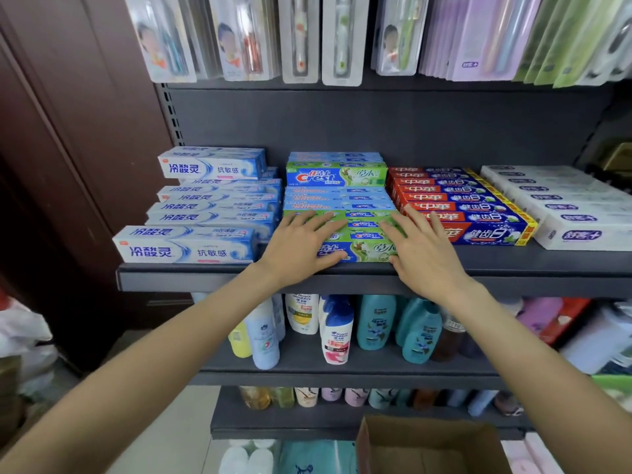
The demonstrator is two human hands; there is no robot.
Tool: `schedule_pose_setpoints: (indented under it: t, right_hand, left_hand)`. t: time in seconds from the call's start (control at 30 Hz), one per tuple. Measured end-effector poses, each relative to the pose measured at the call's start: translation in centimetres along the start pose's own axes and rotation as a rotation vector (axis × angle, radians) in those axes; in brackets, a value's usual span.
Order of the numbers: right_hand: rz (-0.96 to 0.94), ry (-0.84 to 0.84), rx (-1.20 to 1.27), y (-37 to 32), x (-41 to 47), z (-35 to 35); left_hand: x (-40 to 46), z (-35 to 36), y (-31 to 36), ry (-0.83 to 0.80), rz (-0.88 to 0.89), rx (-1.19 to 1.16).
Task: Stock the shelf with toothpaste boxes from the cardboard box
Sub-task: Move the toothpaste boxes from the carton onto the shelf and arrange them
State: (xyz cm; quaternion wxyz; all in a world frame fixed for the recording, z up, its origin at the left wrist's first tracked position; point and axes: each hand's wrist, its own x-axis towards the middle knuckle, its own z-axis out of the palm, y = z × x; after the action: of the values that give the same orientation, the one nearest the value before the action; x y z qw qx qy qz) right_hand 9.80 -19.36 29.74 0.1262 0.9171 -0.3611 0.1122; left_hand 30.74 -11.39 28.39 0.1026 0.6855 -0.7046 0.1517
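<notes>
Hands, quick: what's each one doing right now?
Left hand: open, fingers flat on the green Crest toothpaste boxes.
Right hand: open, flat on the same boxes.

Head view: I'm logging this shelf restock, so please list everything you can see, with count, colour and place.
Green Crest boxes: several, green and blue, shelf centre, under both hands.
White-blue boxes: a stack, shelf left.
Red-blue boxes: a row, right of centre.
White boxes: several, far right.
Shelf: dark grey.
Toothbrush packs: many, hanging above.
Shampoo bottles: many, teal, white, yellow, shelf below.
Cardboard box: one, brown, open, bottom.
Left hand: flat on Crest boxes.
Right hand: flat on Crest boxes.
</notes>
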Motion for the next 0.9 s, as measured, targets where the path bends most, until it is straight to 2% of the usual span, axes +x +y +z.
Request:
schedule_pose_setpoints:
  t: [0.13,0.23,0.33,0.4,0.47,0.63,0.7,0.8,0.9]
  right_hand:
    - [-0.008,0.05,0.063,-0.4,-0.9,0.1]
    - [-0.092,0.202,0.178,-0.8,-1.7,0.4]
    - [-0.183,0.369,0.363,-2.1,-2.2,-0.1]
    - [-0.215,0.39,0.488,-3.7,-2.1,-1.0]
    - [-0.227,0.329,0.572,-5.7,-1.8,-1.7]
    - [-0.289,0.173,0.58,-11.0,0.9,-3.1]
    - [-0.304,0.086,0.526,-12.9,2.9,-3.1]
    - [-0.272,-0.075,0.31,-15.3,5.8,-2.5]
    - [-0.234,-0.142,0.174,-16.8,7.5,-1.8]
  left_hand:
    - [-1.3,-0.3,0.6,0.25,0.022,-0.067]
    - [-4.0,-1.8,1.1,0.528,-0.032,-0.159]
    - [-8.1,-3.9,0.1,0.728,-0.164,-0.255]
    - [-10.9,-5.2,-1.9,0.779,-0.288,-0.307]
    - [-13.1,-6.1,-5.1,0.72,-0.406,-0.307]
    - [-15.9,-6.4,-13.9,0.407,-0.706,-0.373]
    - [-15.7,-6.1,-15.9,0.286,-0.73,-0.51]
    - [-15.0,-5.7,-17.7,0.131,-0.728,-0.71]
    - [-13.9,-4.2,-18.4,0.082,-0.645,-0.619]
